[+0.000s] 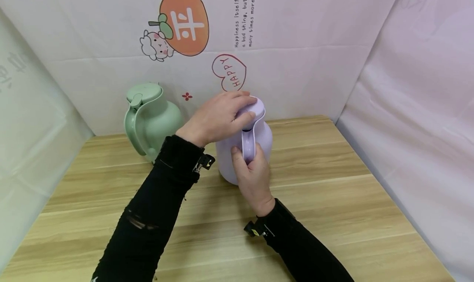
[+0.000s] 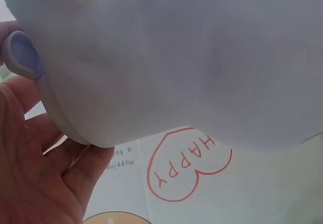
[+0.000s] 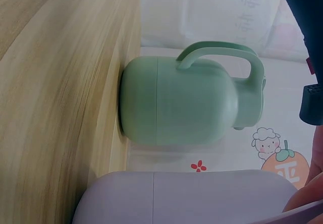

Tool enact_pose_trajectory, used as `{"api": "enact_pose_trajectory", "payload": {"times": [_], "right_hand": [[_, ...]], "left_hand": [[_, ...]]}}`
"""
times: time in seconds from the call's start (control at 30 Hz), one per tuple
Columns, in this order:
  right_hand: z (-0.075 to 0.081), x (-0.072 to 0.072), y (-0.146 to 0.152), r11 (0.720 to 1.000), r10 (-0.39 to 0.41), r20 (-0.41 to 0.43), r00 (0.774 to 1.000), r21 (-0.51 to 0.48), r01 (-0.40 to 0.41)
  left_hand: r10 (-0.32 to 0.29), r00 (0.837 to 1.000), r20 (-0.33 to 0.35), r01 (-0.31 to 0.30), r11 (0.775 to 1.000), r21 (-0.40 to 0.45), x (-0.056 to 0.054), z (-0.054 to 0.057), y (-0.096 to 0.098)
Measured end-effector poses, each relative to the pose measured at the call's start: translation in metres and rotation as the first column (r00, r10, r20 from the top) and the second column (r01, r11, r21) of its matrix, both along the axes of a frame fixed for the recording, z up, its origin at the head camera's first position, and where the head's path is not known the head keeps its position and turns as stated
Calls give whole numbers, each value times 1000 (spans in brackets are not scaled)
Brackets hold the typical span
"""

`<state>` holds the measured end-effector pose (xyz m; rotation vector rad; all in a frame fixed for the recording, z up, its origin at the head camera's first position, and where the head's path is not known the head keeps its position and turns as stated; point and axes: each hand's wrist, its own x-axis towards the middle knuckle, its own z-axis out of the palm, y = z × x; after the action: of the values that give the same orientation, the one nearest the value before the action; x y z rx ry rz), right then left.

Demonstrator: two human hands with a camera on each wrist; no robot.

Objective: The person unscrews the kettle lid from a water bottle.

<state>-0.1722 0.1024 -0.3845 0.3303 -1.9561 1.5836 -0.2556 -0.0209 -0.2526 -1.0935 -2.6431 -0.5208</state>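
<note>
A lilac vacuum jug stands on the wooden table, its handle toward me. My right hand grips that handle from the near side, thumb on its left. Over the top, my left hand holds the lid, its fingers spread across the far side and thumb near the front. Up close in the left wrist view, fingers of the left hand lie along the lid's edge, beside the lid's lever. The right wrist view shows the jug's side and a bit of the right hand.
To the left stands a green vacuum jug with its lid on and handle turned toward me. A white printed cloth hangs behind the table, with more cloth at both sides.
</note>
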Motion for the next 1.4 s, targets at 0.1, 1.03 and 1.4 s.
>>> {"api": "enact_pose_trajectory", "payload": {"times": [0.1, 1.03, 1.4], "right_hand": [[0, 0, 0, 1000, 2, -2, 1000, 0, -2], [1, 0, 0, 1000, -27, 19, 999, 10, 27], [1, 1, 0, 1000, 1, 13, 1000, -11, -1]], "left_hand": [[6, 1000, -15, -7, 1000, -3, 1, -1, 1], [12, 997, -76, -16, 999, -51, 12, 7, 4], [9, 995, -98, -17, 997, -81, 15, 10, 6]]}}
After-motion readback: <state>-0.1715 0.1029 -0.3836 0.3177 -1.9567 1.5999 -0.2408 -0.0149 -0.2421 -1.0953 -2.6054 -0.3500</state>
